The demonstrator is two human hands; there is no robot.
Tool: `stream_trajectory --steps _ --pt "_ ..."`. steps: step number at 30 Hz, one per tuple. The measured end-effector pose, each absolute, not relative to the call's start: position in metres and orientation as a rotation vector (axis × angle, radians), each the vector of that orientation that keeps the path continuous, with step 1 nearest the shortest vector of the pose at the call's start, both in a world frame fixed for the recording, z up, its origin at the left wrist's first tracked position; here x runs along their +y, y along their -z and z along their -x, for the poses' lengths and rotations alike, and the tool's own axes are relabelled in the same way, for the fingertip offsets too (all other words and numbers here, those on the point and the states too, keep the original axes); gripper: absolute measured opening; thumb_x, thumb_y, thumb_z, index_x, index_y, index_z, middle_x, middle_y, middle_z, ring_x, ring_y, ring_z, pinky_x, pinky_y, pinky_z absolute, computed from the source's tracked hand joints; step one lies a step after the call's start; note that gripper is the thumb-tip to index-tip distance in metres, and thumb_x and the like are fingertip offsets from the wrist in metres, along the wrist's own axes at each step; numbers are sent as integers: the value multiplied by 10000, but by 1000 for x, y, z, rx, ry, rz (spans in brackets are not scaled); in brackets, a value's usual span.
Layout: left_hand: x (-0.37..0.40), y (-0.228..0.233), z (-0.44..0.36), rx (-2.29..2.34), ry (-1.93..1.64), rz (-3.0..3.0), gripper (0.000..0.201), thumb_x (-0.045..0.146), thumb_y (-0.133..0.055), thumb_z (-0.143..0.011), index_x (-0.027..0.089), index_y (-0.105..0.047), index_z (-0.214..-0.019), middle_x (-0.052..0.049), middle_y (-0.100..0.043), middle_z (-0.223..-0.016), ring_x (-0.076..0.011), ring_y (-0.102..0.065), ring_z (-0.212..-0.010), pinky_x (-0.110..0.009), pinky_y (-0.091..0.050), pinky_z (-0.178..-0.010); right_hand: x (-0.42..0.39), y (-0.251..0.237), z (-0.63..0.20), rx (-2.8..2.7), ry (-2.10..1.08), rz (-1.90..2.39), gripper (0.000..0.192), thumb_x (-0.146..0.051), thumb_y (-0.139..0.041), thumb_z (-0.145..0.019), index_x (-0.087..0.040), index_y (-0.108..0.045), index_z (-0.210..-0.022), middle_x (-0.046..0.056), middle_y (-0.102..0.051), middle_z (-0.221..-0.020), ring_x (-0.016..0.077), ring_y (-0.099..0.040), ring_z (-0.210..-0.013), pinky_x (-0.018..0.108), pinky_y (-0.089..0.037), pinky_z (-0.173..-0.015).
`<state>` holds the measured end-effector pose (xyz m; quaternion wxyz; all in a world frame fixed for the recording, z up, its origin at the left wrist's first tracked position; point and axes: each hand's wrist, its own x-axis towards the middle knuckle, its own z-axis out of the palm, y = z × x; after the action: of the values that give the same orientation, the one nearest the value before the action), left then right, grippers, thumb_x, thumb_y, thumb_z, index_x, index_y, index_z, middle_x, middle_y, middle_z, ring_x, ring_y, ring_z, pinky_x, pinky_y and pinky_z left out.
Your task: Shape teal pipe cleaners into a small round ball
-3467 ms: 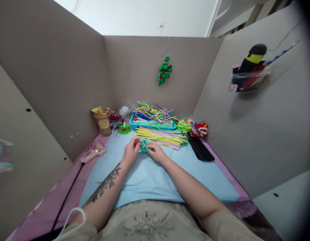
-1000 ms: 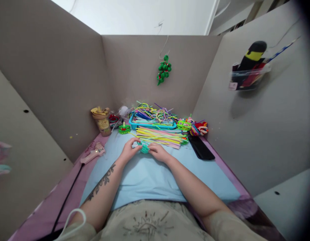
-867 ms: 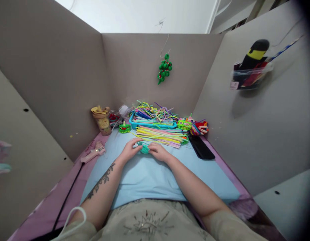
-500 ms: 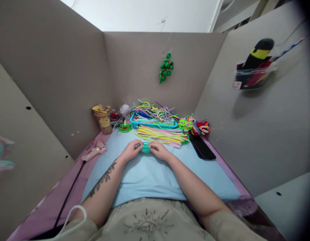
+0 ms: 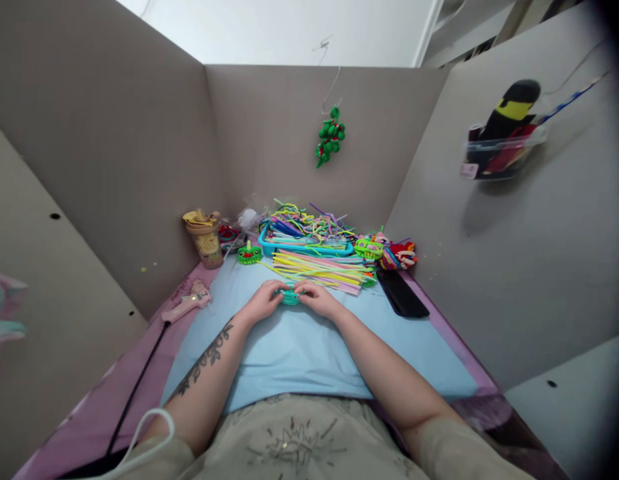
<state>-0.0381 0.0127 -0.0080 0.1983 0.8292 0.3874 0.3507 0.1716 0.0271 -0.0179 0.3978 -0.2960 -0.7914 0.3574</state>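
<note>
A small turquoise piece (image 5: 290, 297), apparently bent from fuzzy pipe cleaners, is held between my two hands above the blue cloth. My left hand (image 5: 265, 301) pinches its left side with thumb and fingers. On the opposite side, my right hand (image 5: 317, 298) grips it with fingers closed. The fingertips partly cover the piece, so its full shape is hidden. Just beyond my hands lies a row of loose pipe cleaners (image 5: 319, 269) in yellow, pink and pale green.
Behind the row stands a blue tray (image 5: 309, 250) heaped with pipe cleaners. A green figure (image 5: 249, 253), a cup (image 5: 205, 243) and a pink glue gun (image 5: 187, 304) are at left. At right lie a black phone-like slab (image 5: 402, 293) and a lime-green figure (image 5: 368, 249). Grey panels enclose three sides.
The fingers of both hands have shifted slightly on the turquoise piece, which stays in the same place. The whole view has moved a little.
</note>
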Motion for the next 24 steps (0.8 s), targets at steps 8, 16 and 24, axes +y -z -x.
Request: stream_trajectory --steps 8,16,24 --pt "15 12 35 1151 -975 -2366 175 134 -476 -766 188 -620 -848 -67 -632 -895 -209 -546 -948 -375 -411 -894 22 18 -167 -1941 -695 891 148 -171 -536 -765 -207 -585 -900 55 -558 -1030 186 -521 -1009 355 -426 -881" --pt "16 15 27 1349 -1067 -2412 141 153 -467 -785 181 -602 -814 -63 -620 -823 -209 -536 -859 -371 -408 -829 3 8 -150 -2012 -218 987 93 -260 -582 -787 -207 -567 -861 69 -521 -898 228 -470 -904 375 -393 -830" --pt "17 18 26 1429 -1049 -2428 116 184 -495 -790 186 -601 -837 -76 -632 -862 -218 -545 -875 -374 -407 -826 4 6 -150 -1956 -258 952 80 -161 -497 -801 -205 -538 -749 52 -528 -838 204 -476 -869 347 -383 -821"
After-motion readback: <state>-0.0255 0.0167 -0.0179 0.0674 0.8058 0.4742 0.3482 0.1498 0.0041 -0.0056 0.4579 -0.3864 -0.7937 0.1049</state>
